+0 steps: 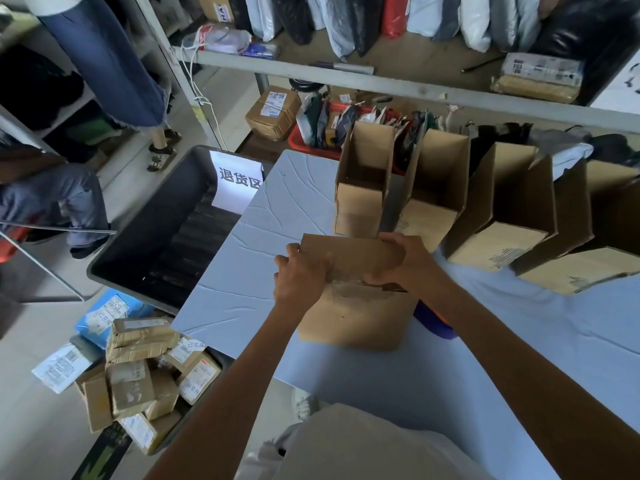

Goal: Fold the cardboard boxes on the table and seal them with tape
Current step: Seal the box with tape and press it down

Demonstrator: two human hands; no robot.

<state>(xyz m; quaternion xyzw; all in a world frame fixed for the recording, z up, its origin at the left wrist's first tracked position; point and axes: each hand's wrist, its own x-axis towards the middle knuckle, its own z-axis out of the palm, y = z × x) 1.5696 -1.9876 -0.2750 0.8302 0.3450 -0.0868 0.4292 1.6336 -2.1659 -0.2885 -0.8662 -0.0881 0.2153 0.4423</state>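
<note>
Blue tabletop [277,209], shelves [346,79] behind.
Left hand [300,273] and right hand [400,261] each clutch the cardboard box [356,320] by its flap.

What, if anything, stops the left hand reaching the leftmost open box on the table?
Probably nothing, so yes: the leftmost open box stands just past the box being folded. But the left hand grips that box's flap and must release first.

Left of the left grip [301,271] the tabletop [256,220] lies bare to its edge, a black bin [149,237] beyond. The held box [356,317] fills the space beneath both grips. Past the right grip [398,259], a row of open boxes [433,188] blocks the way.
</note>
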